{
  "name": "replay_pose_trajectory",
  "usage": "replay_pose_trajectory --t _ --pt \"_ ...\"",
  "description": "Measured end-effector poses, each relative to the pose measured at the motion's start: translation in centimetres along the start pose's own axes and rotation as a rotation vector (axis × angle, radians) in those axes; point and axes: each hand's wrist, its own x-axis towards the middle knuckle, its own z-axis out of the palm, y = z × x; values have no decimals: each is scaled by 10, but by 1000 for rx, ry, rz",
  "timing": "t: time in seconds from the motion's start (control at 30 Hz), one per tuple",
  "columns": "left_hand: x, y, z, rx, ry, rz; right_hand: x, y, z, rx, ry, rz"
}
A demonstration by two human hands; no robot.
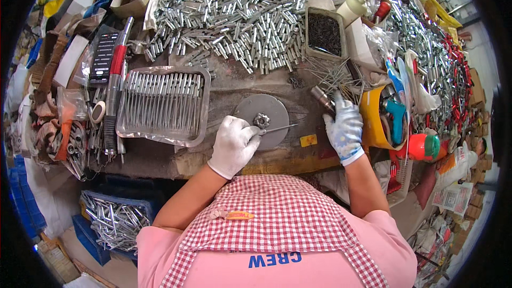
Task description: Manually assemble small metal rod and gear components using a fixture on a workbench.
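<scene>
The person's gloved left hand point(233, 146) pinches a thin metal rod point(282, 128) over a round grey disc point(274, 108) on the bench point(230, 88). The gloved right hand point(345, 129) is at a metal-ended tool point(322, 99); whether its fingers grip it cannot be told. Beyond lie heaped silvery metal tubes point(234, 16).

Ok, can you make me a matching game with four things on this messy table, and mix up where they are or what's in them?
Things:
1. shiny tray
2. yellow container
3. grey disc
4. small box

Clues:
A. full of tiny dark pieces
B. between the left hand and the right hand, round and flat
C. holds a row of thin metal rods
D. just right of the right hand, with a turquoise thing inside

Right pairs: 1-C, 2-D, 3-B, 4-A
</scene>
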Motion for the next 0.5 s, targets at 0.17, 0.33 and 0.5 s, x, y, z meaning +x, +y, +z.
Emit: replay_pose_trajectory --t 0.17,0.33,0.5 --pt "-3 -5 -2 29 7 -7 2 -15 -2 577 -91 29" --pt "-1 -1 -3 16 4 34 -36 -60 -38 925 -188 -222" --pt "1 -4 -2 35 -9 10 -34 -66 -44 851 -199 -231"
